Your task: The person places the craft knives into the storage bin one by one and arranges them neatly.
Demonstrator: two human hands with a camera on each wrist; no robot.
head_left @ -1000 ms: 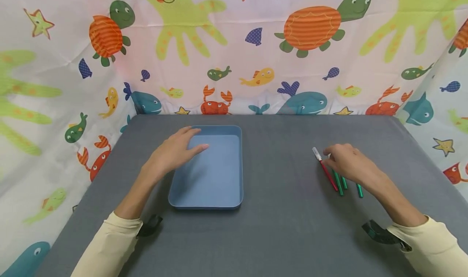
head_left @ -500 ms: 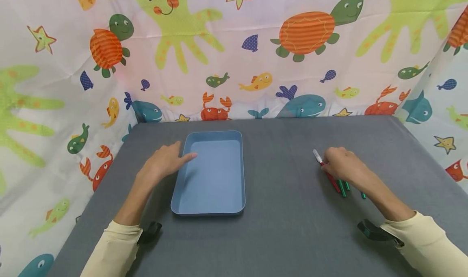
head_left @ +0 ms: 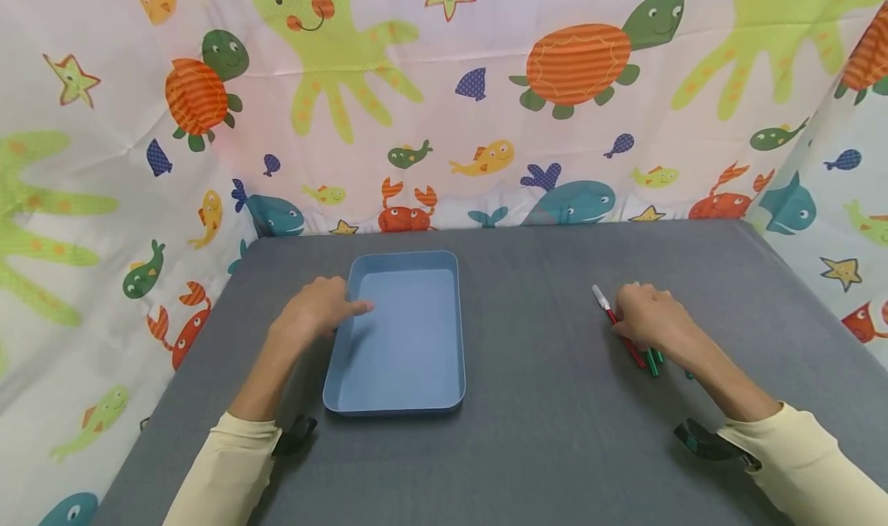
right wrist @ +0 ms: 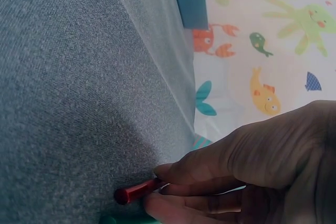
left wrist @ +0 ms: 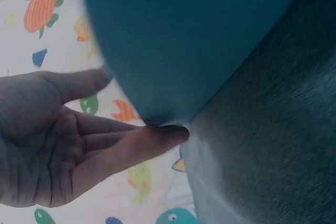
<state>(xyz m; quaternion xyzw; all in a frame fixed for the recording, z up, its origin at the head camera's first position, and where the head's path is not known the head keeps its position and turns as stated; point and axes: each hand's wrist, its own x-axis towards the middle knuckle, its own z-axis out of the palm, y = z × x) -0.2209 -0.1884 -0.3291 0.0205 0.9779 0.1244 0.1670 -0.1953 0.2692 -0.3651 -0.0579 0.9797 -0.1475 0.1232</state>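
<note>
A shallow blue tray (head_left: 409, 341) lies on the grey table, left of the middle. My left hand (head_left: 312, 310) holds its left wall, thumb over the rim and fingers outside; in the left wrist view the fingertips (left wrist: 176, 135) touch the tray's outer side (left wrist: 199, 51). On the right, my right hand (head_left: 655, 318) pinches a red marker with a white cap (head_left: 600, 298) between thumb and fingers. The right wrist view shows the red end (right wrist: 131, 192) poking out. Several green markers (head_left: 652, 362) lie beneath and beside this hand, partly hidden by it.
The grey table (head_left: 527, 372) runs back to a white curtain (head_left: 444, 86) printed with sea animals, which also stands along both sides. A dark wrist device (head_left: 708, 440) sits at my right cuff, another (head_left: 297, 433) at the left.
My left hand has come down from above the tray to its left wall. My right hand has lowered onto the markers and closed its fingers on the red one. The head view has tilted slightly.
</note>
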